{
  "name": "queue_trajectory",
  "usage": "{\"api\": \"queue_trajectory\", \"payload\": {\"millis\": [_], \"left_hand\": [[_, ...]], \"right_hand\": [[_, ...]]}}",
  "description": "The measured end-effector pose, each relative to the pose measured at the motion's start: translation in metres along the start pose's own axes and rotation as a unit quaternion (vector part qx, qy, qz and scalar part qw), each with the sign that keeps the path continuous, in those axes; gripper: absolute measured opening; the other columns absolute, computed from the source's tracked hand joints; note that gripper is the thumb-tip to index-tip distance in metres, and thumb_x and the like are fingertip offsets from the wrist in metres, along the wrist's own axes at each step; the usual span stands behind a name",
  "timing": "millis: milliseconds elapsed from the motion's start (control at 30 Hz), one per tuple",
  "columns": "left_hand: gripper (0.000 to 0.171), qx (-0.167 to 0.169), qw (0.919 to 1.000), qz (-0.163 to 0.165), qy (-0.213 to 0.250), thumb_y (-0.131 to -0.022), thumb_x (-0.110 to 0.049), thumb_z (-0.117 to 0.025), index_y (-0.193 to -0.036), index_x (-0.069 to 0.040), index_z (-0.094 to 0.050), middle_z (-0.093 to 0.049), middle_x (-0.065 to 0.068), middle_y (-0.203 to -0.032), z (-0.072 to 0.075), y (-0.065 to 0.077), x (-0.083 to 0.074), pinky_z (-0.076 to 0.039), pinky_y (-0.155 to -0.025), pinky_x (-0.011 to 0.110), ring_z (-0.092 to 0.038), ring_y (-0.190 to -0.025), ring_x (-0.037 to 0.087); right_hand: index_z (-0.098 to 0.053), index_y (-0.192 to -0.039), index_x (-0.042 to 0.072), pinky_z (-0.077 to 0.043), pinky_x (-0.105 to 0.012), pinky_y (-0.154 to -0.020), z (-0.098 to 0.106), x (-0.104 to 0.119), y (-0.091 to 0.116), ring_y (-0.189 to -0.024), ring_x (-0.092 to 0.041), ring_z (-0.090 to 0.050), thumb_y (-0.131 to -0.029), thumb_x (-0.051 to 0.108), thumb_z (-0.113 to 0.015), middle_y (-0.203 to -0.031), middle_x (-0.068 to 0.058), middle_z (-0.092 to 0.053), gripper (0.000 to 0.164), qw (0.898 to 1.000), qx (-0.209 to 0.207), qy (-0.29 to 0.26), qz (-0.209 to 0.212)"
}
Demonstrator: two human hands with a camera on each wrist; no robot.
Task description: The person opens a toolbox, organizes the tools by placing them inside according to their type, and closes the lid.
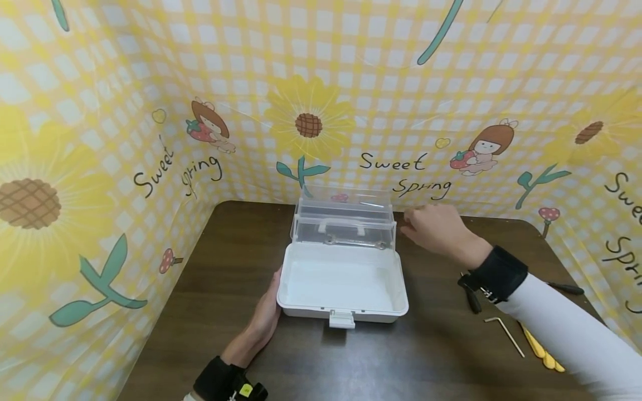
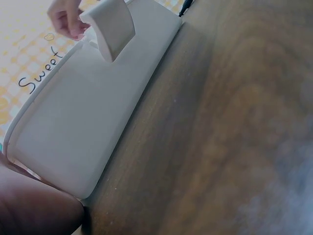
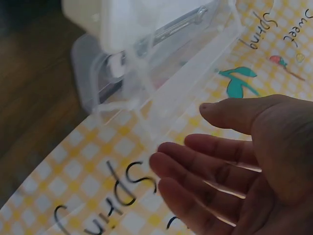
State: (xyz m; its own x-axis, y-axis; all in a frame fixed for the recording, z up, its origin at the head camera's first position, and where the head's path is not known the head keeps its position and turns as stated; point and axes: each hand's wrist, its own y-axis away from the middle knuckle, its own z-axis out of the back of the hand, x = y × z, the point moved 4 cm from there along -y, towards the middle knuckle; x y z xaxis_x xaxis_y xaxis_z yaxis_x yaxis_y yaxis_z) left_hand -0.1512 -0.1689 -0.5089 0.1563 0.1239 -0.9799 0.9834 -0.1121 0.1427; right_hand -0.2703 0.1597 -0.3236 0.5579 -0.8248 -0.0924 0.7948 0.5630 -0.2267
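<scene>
A white toolbox [image 1: 343, 278] stands on the table with its clear lid [image 1: 346, 196] raised at the back and its white latch [image 1: 342, 319] at the front. A wrench [image 1: 356, 243] lies in the clear upper tray [image 1: 308, 231] behind the bare white bottom. My left hand [image 1: 266, 314] rests along the toolbox's left side; in the left wrist view part of that hand [image 2: 39, 200] sits at the box's corner. Beside the lid's right edge is my right hand [image 1: 433, 225]. The right wrist view shows its fingers [image 3: 195, 171] loosely bent, holding nothing, apart from the clear plastic.
On the right of the brown table [image 1: 215, 312] lie a hex key [image 1: 505, 336], a yellow-handled tool [image 1: 541, 350] and two black-handled tools, one dark handle [image 1: 471, 298] near my right wrist. A checked, flower-printed cloth [image 1: 241, 67] surrounds the table.
</scene>
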Motion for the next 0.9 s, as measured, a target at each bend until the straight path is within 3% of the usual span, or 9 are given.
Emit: {"api": "queue_trajectory", "payload": {"millis": [100, 367, 567, 733, 900], "left_hand": [[0.077, 0.000, 1.0000, -0.001, 0.001, -0.113, -0.060, -0.016, -0.171, -0.012, -0.001, 0.001, 0.005, -0.179, 0.001, 0.001, -0.001, 0.001, -0.131, 0.055, 0.004, -0.164, 0.025], [0.065, -0.005, 1.0000, -0.006, 0.003, -0.118, -0.044, -0.013, -0.171, -0.007, -0.002, 0.001, 0.010, -0.179, 0.000, 0.003, -0.003, 0.002, -0.131, 0.054, 0.006, -0.164, 0.027], [0.073, -0.005, 0.9999, 0.013, -0.008, -0.115, -0.056, -0.016, -0.172, -0.012, -0.003, 0.000, 0.006, -0.179, -0.001, 0.002, -0.001, 0.001, -0.131, 0.056, 0.004, -0.164, 0.027], [0.073, -0.005, 0.9998, 0.015, -0.009, -0.115, -0.056, -0.016, -0.172, -0.012, -0.002, 0.000, 0.007, -0.179, -0.001, 0.001, 0.000, 0.001, -0.130, 0.056, 0.004, -0.164, 0.027], [0.070, -0.004, 0.9999, 0.009, -0.007, -0.116, -0.053, -0.015, -0.171, -0.012, -0.003, 0.000, 0.006, -0.179, 0.000, 0.000, 0.000, 0.001, -0.131, 0.055, 0.003, -0.164, 0.026]], "right_hand": [[-0.053, -0.070, 0.016, -0.036, -0.036, -0.045, 0.001, -0.010, 0.008, -0.053, -0.019, -0.048, -0.093, 0.024, -0.080, -0.058, 0.003, -0.047, 0.037, 1.000, 0.023, 0.001, -0.015], [-0.058, -0.072, 0.014, -0.036, -0.033, -0.045, -0.014, -0.029, 0.034, -0.051, -0.017, -0.047, -0.096, 0.027, -0.079, -0.058, 0.002, -0.046, 0.034, 0.993, 0.097, -0.030, -0.055], [-0.061, -0.072, 0.014, -0.034, -0.032, -0.047, -0.026, -0.043, 0.056, -0.051, -0.014, -0.046, -0.097, 0.026, -0.078, -0.058, 0.004, -0.045, 0.032, 0.991, 0.092, -0.059, -0.080], [-0.068, -0.078, 0.013, -0.037, -0.034, -0.045, -0.031, -0.054, 0.073, -0.050, -0.016, -0.051, -0.097, 0.028, -0.077, -0.059, 0.003, -0.052, 0.026, 0.987, 0.092, -0.072, -0.108], [-0.060, -0.071, 0.015, -0.035, -0.034, -0.047, -0.039, -0.065, 0.093, -0.051, -0.017, -0.050, -0.098, 0.031, -0.074, -0.060, 0.002, -0.049, 0.035, 0.974, 0.137, -0.093, -0.152]]}}
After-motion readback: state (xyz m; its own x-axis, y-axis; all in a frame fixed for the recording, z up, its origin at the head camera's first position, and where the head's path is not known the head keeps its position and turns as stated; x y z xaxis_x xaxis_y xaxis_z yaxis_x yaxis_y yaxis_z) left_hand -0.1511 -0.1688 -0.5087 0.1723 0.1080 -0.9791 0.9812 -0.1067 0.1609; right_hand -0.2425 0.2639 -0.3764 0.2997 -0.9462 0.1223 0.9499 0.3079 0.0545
